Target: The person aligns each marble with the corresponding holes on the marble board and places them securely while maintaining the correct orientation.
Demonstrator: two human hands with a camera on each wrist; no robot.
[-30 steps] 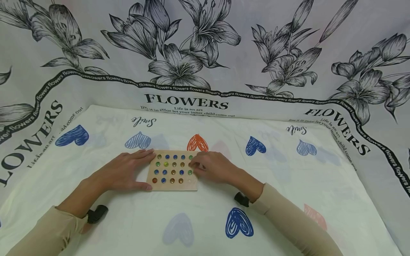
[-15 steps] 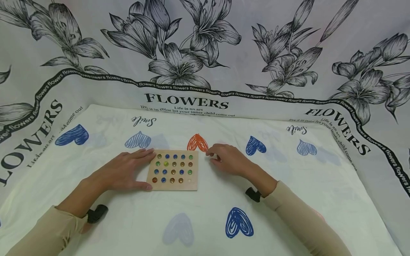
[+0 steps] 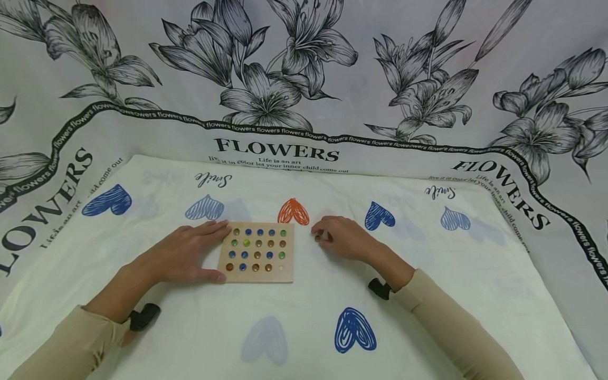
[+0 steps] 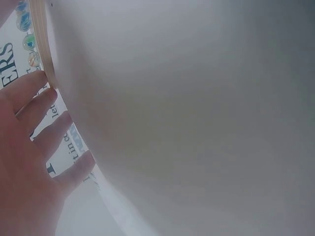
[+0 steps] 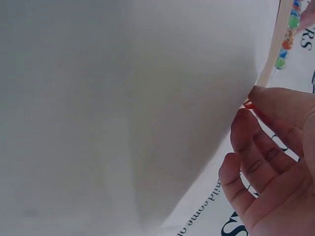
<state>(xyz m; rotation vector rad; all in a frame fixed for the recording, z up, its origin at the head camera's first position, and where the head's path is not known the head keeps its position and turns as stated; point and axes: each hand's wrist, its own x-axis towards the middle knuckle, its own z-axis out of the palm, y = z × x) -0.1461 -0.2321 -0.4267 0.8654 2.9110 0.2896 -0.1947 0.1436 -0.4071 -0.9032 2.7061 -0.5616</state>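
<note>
A light wooden board (image 3: 287, 275) with rows of round hollows lies flat on the cloth. Glass marbles (image 3: 257, 255) in blue, green, amber and red sit in its hollows; the near right hollow (image 3: 281, 268) holds none. My left hand (image 3: 185, 253) rests against the board's left side, fingers straight at the far corner, thumb at the near corner. In the left wrist view those fingers touch the board's edge (image 4: 43, 44). My right hand (image 3: 347, 237) hovers right of the board, fingers loosely bent, thumb and fingertips apart. I make out nothing held there.
A white cloth (image 3: 304, 327) with printed hearts covers the table. One printed red heart (image 3: 293, 211) lies just beyond the board's far right corner. Behind the table hangs a white curtain (image 3: 351, 111) with black flower drawings.
My right hand has left the board's right column of marbles and moved right, away from the board. Its fingers have shifted slightly in the last half second. The left hand and board stay put.
</note>
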